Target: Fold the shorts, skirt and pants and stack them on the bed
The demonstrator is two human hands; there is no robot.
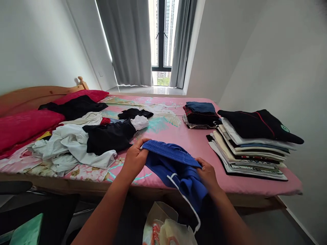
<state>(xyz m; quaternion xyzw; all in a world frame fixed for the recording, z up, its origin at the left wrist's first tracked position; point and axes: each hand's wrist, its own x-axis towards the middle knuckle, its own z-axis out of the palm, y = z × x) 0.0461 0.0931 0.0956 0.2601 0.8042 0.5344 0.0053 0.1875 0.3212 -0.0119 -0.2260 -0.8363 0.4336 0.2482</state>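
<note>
Blue shorts with a gathered elastic waistband and a white drawstring hang between my two hands over the front edge of the bed. My left hand grips one end of the waistband. At the other end, my right hand is closed on the waistband, slightly blurred. The white drawstring dangles down toward my lap. Left of my hands lies a loose heap of clothes, with a black garment and a white garment among them.
A tall folded stack of clothes stands at the bed's right, a black garment on top. Behind it sits a smaller folded pile. Red pillows lie by the wooden headboard. A printed bag is below my hands.
</note>
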